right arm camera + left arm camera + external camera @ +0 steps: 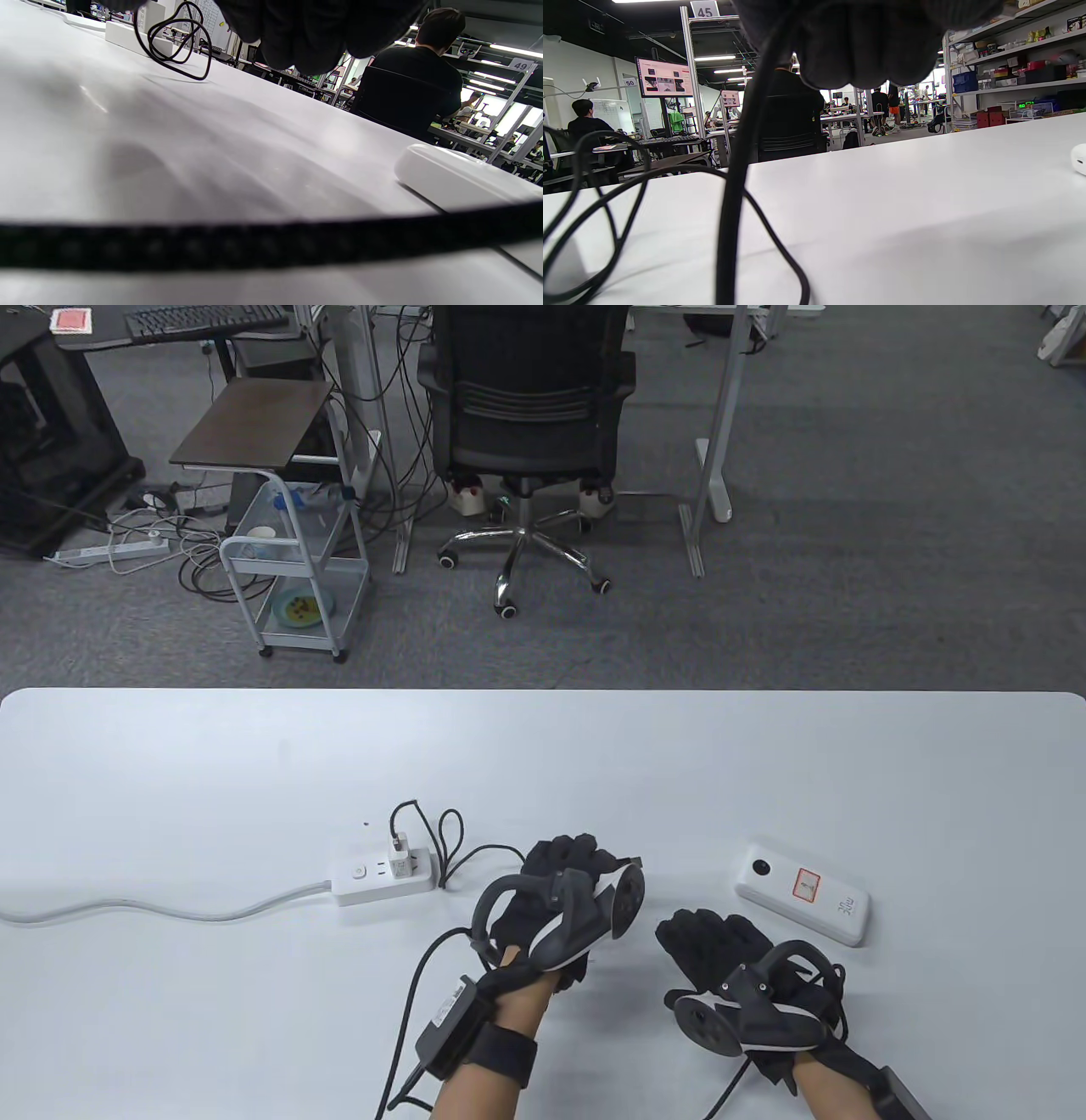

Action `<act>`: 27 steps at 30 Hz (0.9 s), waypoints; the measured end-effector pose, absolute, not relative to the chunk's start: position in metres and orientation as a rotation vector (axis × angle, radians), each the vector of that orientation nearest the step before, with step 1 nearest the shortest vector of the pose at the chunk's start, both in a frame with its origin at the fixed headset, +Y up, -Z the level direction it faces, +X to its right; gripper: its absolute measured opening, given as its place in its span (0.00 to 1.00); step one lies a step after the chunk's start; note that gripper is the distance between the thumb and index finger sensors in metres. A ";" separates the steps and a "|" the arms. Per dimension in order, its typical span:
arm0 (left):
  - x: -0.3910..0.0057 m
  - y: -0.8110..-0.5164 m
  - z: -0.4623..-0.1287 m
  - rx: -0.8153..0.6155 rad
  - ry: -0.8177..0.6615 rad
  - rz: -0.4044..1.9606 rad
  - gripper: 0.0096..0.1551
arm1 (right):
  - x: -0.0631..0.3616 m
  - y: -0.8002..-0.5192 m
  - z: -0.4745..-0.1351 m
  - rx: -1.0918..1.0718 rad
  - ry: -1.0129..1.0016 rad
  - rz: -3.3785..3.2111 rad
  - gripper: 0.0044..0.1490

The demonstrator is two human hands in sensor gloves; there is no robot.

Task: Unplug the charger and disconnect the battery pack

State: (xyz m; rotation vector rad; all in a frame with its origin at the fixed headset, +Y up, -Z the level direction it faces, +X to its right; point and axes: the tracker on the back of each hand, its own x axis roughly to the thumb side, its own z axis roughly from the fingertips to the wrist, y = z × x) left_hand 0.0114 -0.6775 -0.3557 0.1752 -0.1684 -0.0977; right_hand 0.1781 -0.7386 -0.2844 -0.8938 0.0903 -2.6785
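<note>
A white power strip (382, 875) lies left of centre with a white charger (399, 848) plugged into it. A black cable (450, 848) runs from the charger in loops to my left hand (567, 857). In the left wrist view the cable (734, 169) rises into that hand's curled fingers (857, 46), which grip it. The white battery pack (802, 892) lies apart at the right with no cable in it; it also shows in the right wrist view (449, 178). My right hand (704, 937) rests palm down on the table, left of the pack, holding nothing.
The strip's white cord (127, 909) runs off the table's left edge. A blurred black glove wire (271, 245) crosses the right wrist view. Beyond the far table edge (543, 691) stand an office chair (526, 432) and a small cart (288, 577).
</note>
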 end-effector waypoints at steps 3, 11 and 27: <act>0.026 -0.688 -0.372 0.144 -0.161 -0.122 0.23 | 0.181 -0.739 -0.285 -0.894 0.083 -2.686 0.48; 0.065 -0.710 -0.410 0.071 -0.203 -0.093 0.22 | 0.186 -0.742 -0.287 -0.914 0.070 -2.683 0.48; 0.117 -0.732 -0.436 -0.083 -0.331 -0.027 0.22 | 0.193 -0.743 -0.289 -0.939 0.024 -2.681 0.48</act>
